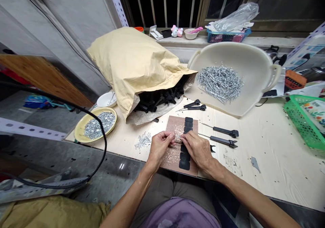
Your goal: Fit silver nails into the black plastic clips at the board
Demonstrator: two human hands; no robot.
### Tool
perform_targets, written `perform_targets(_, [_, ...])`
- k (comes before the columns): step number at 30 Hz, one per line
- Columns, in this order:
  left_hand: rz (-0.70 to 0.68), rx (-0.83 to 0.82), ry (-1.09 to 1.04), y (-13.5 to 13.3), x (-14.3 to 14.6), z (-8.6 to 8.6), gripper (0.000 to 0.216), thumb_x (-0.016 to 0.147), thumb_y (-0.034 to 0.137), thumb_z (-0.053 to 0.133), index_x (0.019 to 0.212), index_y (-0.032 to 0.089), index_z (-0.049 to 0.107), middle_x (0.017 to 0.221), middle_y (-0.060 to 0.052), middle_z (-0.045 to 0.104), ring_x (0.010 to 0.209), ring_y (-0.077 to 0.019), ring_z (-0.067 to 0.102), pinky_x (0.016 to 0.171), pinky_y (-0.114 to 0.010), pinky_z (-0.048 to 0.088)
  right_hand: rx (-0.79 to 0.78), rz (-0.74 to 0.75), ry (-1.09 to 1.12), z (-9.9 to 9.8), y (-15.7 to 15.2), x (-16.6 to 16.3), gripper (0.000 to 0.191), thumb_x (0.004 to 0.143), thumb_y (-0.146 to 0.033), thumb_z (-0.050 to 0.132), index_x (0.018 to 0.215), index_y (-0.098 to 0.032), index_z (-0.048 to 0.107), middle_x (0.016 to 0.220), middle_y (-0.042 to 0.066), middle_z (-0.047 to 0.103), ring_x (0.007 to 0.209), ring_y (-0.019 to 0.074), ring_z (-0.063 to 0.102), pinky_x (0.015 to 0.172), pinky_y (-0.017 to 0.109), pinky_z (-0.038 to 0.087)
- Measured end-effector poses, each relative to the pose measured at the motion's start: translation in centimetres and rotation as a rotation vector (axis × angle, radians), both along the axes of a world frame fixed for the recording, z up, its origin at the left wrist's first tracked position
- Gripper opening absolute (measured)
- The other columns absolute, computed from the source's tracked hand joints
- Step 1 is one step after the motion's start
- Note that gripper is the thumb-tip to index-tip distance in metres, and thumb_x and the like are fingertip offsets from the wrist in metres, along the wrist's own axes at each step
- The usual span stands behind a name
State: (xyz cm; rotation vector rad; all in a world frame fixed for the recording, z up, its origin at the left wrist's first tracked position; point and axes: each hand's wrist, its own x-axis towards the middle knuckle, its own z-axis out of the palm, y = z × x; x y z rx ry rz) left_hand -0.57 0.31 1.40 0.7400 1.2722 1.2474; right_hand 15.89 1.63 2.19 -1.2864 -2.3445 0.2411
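Over a brown board (172,124) with pale specks, my left hand (162,145) and my right hand (196,148) meet with fingertips pinched. Between them runs a thin metal pin (178,136); each hand grips one end. Anything smaller at the left fingertips is too small to make out. Beneath the right hand, a row of black pads (184,165) lines the board. Black plastic parts with metal pins (223,131) lie to the right, partly hidden by that hand. More such parts (195,107) rest beyond the board. Small washers (143,141) are scattered left of my left hand.
A big paper sack (142,59) of black parts lies open toward me. Behind right stands a white scoop-shaped basin (256,86) with many metal pins (220,82). A yellow dish (78,131) of washers sits at the table's left edge; a green basket (296,119) stands right.
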Motion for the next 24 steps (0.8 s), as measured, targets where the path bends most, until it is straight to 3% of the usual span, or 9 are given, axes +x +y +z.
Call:
perform_targets(4, [-0.023,0.004,0.048,-0.04,0.01,0.21,0.028,0.071,0.035,0.074,0.082,0.011,0.068,0.062,0.000,0.062,0.056,-0.0088,0.058,0.057,-0.020,0.047,-0.071,0.022,0.086,-0.24,0.06,0.17,0.020,0.097,-0.029,0.040,0.097,-0.020,0.058,0.091,0.004,0.062,0.079,0.0135,0.060,0.063,0.023,0.043])
perform_targets(18, [-0.026,-0.006,-0.005,-0.10,0.10,-0.24,0.029,0.070,0.037,0.074,0.081,0.011,0.065,0.061,0.002,0.060,0.055,-0.0083,0.058,0.058,-0.020,0.049,0.032,0.019,-0.038,0.14,-0.10,0.13,0.023,0.096,-0.025,0.041,0.089,-0.019,0.062,0.083,0.005,0.060,0.074,0.0148,0.058,0.063,0.025,0.042])
perform_targets(24, [-0.066,-0.020,0.013,0.15,0.09,0.32,0.030,0.069,0.037,0.075,0.082,0.011,0.067,0.061,0.001,0.061,0.054,-0.0086,0.059,0.057,-0.021,0.049,-0.149,0.037,0.104,0.08,0.12,0.65,0.022,0.097,-0.029,0.040,0.094,-0.021,0.060,0.087,0.003,0.061,0.074,0.0133,0.060,0.062,0.024,0.043])
